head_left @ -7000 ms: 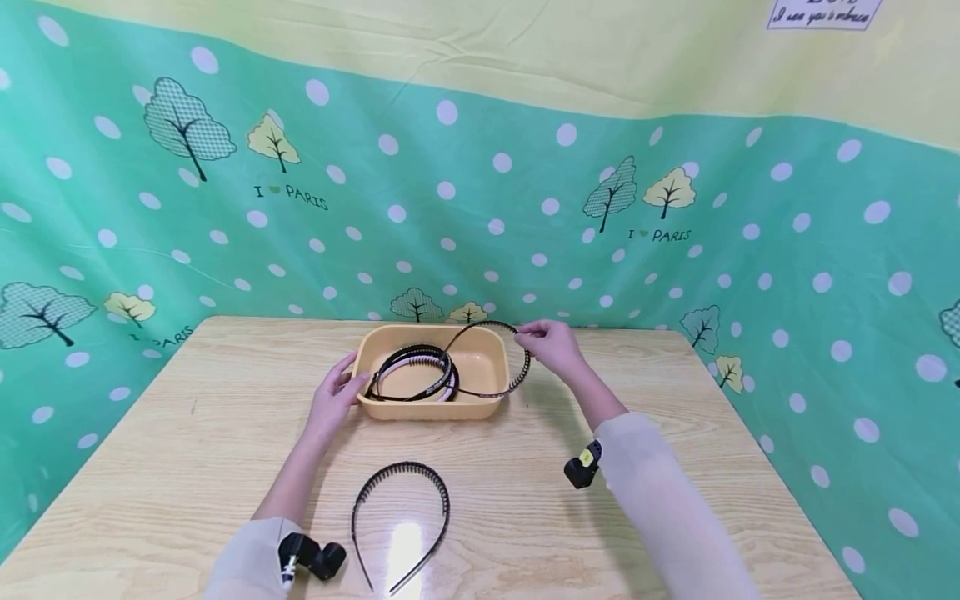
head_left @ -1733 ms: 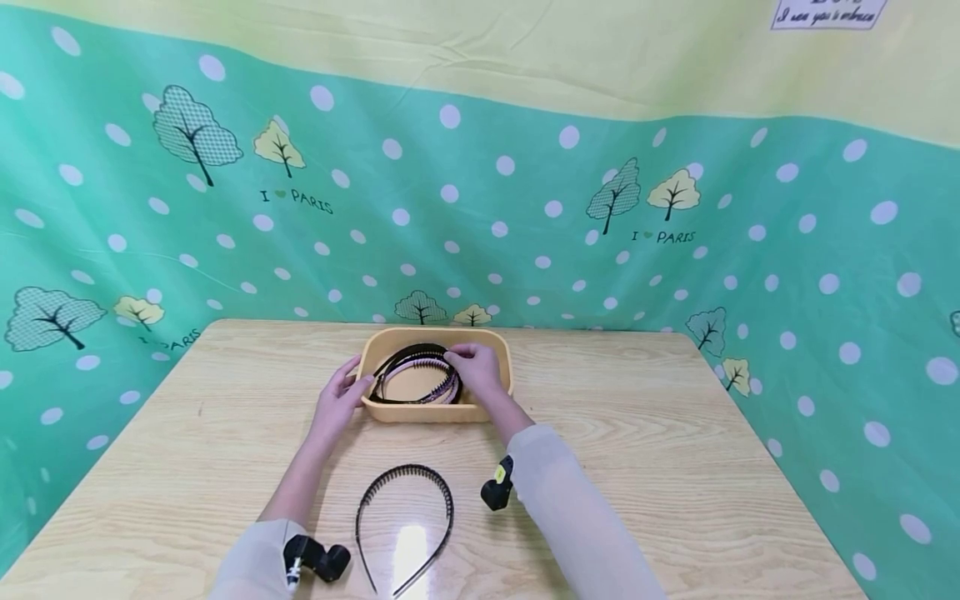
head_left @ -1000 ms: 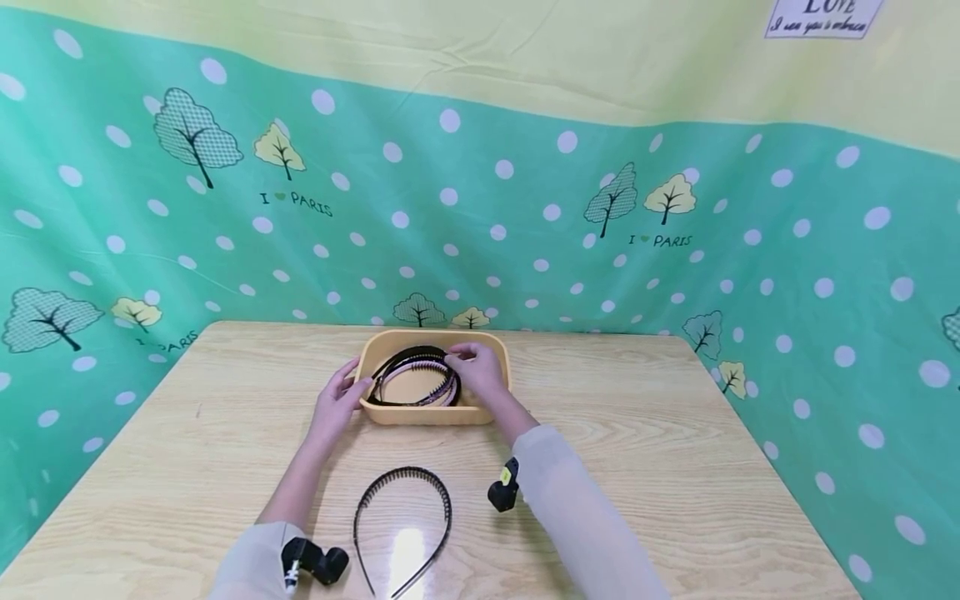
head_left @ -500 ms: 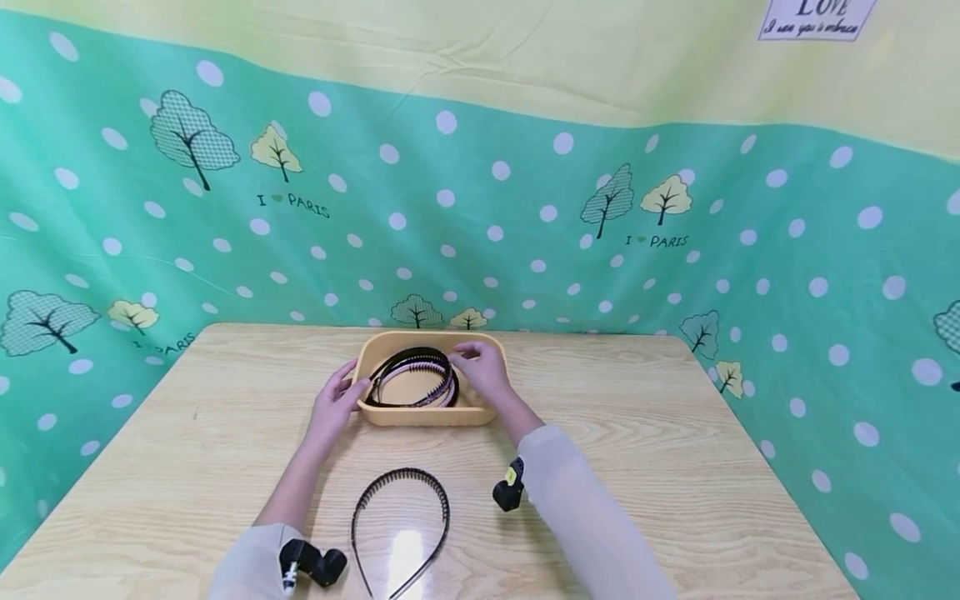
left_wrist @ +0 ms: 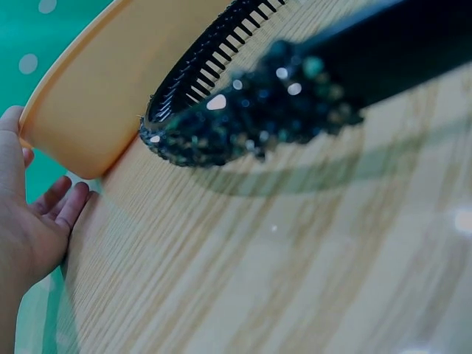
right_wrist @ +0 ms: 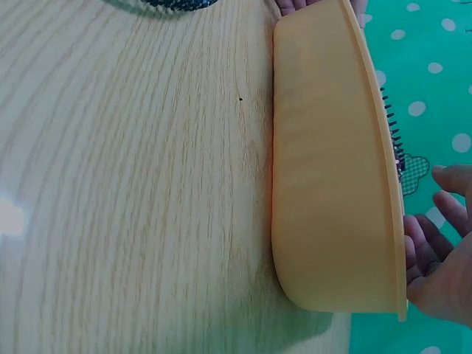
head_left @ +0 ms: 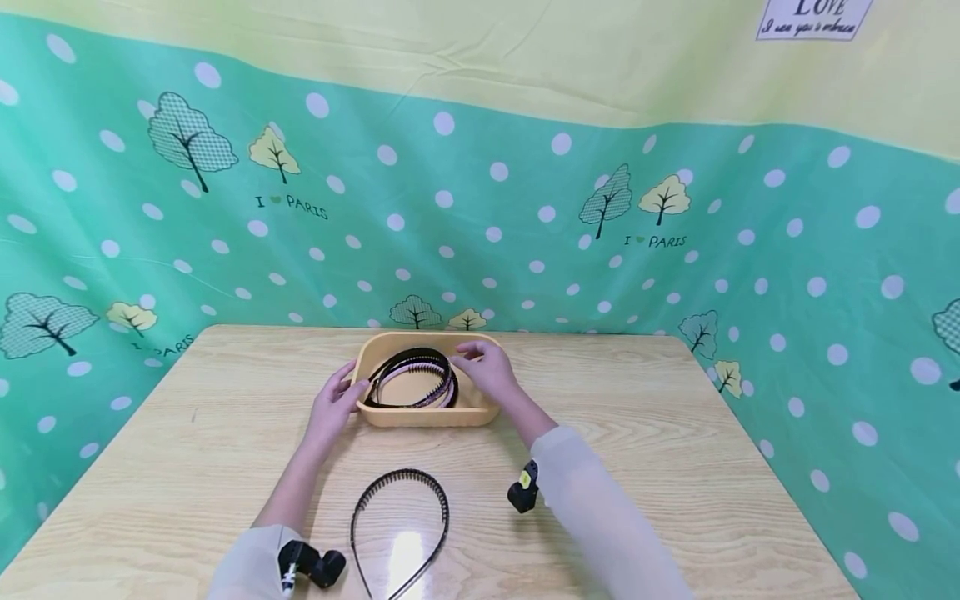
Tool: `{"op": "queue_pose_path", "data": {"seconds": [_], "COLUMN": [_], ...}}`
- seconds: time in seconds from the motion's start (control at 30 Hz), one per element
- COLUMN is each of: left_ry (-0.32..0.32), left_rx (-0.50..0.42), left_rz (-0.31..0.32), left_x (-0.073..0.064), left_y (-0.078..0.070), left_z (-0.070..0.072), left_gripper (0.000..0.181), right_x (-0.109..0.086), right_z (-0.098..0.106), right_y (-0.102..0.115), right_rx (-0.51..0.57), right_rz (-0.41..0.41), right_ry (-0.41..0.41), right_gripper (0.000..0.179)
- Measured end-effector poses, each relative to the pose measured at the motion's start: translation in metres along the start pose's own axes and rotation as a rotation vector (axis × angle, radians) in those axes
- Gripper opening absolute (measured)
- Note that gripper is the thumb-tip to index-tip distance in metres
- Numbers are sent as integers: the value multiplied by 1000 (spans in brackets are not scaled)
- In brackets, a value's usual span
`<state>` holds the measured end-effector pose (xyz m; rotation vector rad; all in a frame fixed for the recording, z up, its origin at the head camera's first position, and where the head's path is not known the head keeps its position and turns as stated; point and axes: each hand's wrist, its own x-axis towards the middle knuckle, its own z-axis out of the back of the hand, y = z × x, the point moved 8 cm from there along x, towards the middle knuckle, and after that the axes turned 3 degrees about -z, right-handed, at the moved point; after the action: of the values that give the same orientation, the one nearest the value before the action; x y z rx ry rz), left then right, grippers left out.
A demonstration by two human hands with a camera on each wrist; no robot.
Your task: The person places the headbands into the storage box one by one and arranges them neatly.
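My left hand (head_left: 334, 402) grips the left end of a yellow-orange plastic box (head_left: 427, 418), thumb over the rim and fingers along the outside. Inside, towards the left, lie several overlapping headbands (head_left: 451, 375), black ones and a pink one, some with comb teeth. My right hand (head_left: 489, 372) reaches over the box's right part, just right of the headbands. In the right wrist view, that hand's thumb and fingers (right_wrist: 422, 243) stand apart beyond the rim and hold nothing. In front of the box a black toothed headband (head_left: 447, 506) lies on the table; the left wrist view shows its dark glittering stones.
The wooden table (head_left: 637, 500) reaches back to a green and yellow patterned curtain (head_left: 480, 192). The box stands near the table's back edge. The loose headband lies between the forearms, close to the left wrist camera (head_left: 311, 564).
Seven seconds ago my right hand held a thin black headband over the box's right end; it now lies among the others. The right hand has let go and drawn slightly right. The left hand stays put.
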<state>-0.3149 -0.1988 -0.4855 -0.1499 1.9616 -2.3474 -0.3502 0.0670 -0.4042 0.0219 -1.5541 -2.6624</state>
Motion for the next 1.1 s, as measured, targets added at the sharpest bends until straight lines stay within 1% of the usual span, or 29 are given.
{"op": "queue_pose_path", "data": {"seconds": [0.23,0.47,0.53,0.63,0.73,0.8,0.9,1.0,1.1], "left_ry": [-4,11,18,25,33,36,37,25,15], "left_rx": [-3,-17,-22,-26,-17,-13,-14,-28,-19], "left_rz": [-10,17,26,32,26,22,21,29,22], "left_x": [-1,-2,-4,-11,-17,-18,-16,-11,-5], "left_y": [-2,-3,-7,-18,-29,-32,-29,-19,-8], "left_z": [0,0,-1,-2,-4,-4,-4,-2,-1], "left_gripper": [59,58,58,58,58,59,60,58,58], "right_x": [-2,-7,-8,-11,-14,-15,-18,-19,-21], "right_z": [4,8,9,10,11,12,13,13,13], "right_y": [2,5,6,8,10,12,12,12,12], "right_rx": [-41,-52,-53,-59,-68,-74,-81,-88,-86], "right_rz": [18,10,14,24,36,42,49,61,63], "right_ry": [18,29,37,51,60,65,75,87,100], "right_gripper": [31,28,29,31,30,29,29,30,31]}}
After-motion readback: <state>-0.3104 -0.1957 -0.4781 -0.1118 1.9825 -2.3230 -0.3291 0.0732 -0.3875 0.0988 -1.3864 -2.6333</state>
